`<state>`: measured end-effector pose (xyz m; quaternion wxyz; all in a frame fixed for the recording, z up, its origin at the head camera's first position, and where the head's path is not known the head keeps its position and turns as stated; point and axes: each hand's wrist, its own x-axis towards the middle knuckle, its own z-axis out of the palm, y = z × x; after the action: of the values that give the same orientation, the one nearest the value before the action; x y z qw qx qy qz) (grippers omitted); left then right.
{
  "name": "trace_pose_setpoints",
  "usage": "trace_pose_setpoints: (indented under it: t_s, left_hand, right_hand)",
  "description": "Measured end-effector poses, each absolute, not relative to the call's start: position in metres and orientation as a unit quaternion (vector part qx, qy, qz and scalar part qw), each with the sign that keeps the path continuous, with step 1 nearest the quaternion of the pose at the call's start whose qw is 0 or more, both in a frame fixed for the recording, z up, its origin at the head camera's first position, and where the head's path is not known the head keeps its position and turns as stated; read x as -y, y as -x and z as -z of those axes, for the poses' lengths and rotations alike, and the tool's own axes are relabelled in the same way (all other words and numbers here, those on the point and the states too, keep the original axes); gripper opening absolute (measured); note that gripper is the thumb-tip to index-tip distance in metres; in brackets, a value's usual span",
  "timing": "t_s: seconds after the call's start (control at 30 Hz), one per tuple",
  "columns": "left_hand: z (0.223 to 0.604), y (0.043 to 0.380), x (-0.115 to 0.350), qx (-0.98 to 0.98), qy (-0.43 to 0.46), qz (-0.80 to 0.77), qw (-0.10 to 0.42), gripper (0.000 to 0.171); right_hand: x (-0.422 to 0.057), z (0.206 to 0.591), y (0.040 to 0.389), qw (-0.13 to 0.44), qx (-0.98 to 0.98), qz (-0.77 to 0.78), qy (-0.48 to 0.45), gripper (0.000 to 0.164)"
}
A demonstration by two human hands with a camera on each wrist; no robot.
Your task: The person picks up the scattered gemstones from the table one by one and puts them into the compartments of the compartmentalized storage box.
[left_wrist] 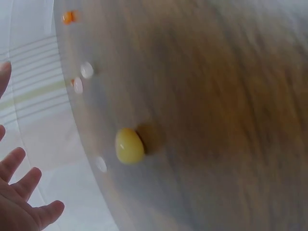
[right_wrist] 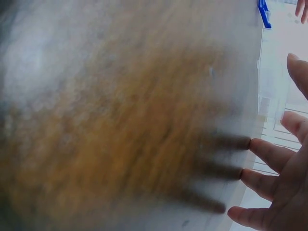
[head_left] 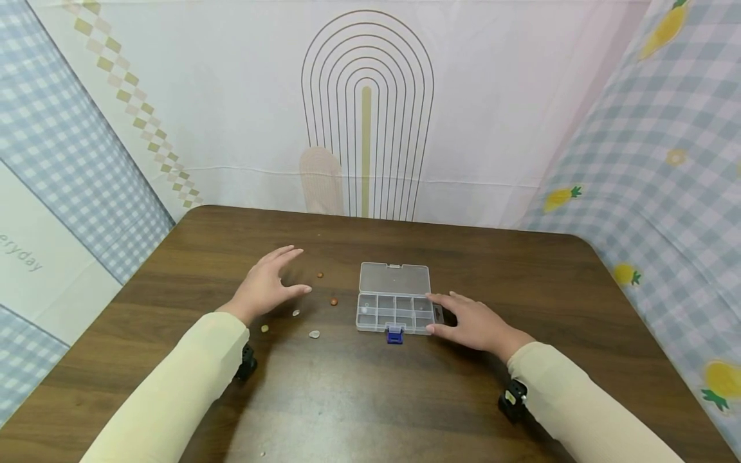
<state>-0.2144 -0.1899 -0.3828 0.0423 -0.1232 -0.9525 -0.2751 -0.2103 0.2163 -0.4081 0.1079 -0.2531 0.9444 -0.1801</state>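
Observation:
A clear plastic compartment box (head_left: 395, 312) lies on the table with its lid (head_left: 395, 279) folded back and its blue latch (head_left: 395, 335) hanging at the front. My right hand (head_left: 471, 321) is at the box's right end, index fingertip and thumb tip right at its edge. Over the table to the left, my left hand (head_left: 263, 286) has thumb and fingers spread apart, holding nothing. Around it lie a glossy yellow pebble (left_wrist: 129, 146), whitish pieces (head_left: 314, 334) and two orange-brown pebbles (head_left: 334, 301). Small pale spots show inside the box's compartments.
The dark wooden table (head_left: 347, 399) meets a white patterned cloth (head_left: 243, 116) at its back edge. Checked cloth (head_left: 654, 212) hangs along the right side. A small dark tab (head_left: 438, 314) shows between the box and the right hand.

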Motion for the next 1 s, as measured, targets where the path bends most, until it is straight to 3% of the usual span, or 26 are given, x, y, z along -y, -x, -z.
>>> trace_pose_setpoints:
  t_s: [0.63, 1.0]
  left_hand:
    - [0.394, 0.22, 0.219, 0.952, 0.114, 0.283, 0.026, 0.073]
    - [0.394, 0.226, 0.225, 0.936, 0.06, 0.346, -0.025, 0.073]
  right_hand:
    - [-0.216, 0.405, 0.21, 0.117, -0.944, 0.18, 0.249, 0.076]
    - [-0.215, 0.405, 0.21, 0.12, -0.945, 0.18, 0.247, 0.075]
